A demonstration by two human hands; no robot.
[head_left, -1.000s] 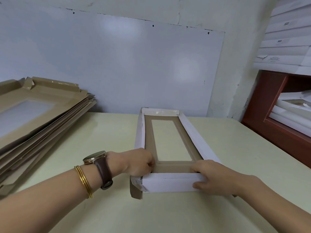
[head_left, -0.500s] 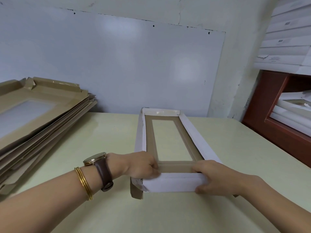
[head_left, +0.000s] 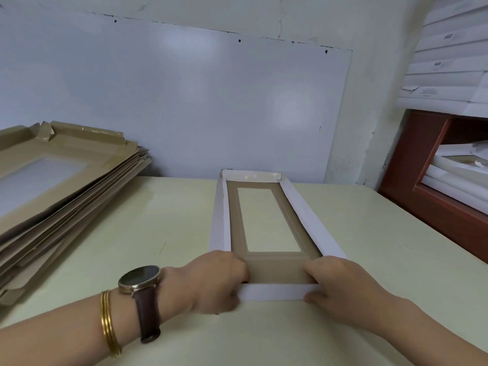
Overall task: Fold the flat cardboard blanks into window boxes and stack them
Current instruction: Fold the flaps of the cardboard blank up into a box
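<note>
A long window box (head_left: 303, 215), white outside and brown inside with a clear window in its floor, lies lengthwise on the pale table (head_left: 158, 233), its four walls standing up. My left hand (head_left: 219, 283) grips the near left corner, fingers curled over the near wall. My right hand (head_left: 340, 283) grips the near right corner the same way. Between them the white near wall shows. A thick, slanting pile of flat brown blanks (head_left: 60, 186) lies at the left.
A whiteboard (head_left: 184, 101) leans on the wall behind the table. At the right, a red-brown shelf unit (head_left: 422, 159) holds white folded boxes (head_left: 454, 175), and more white boxes (head_left: 449, 62) are stacked on top of it.
The near wall has been pulled upright and the brown flap at the near left corner has gone out of sight. Both hands have closed in on the near corners.
</note>
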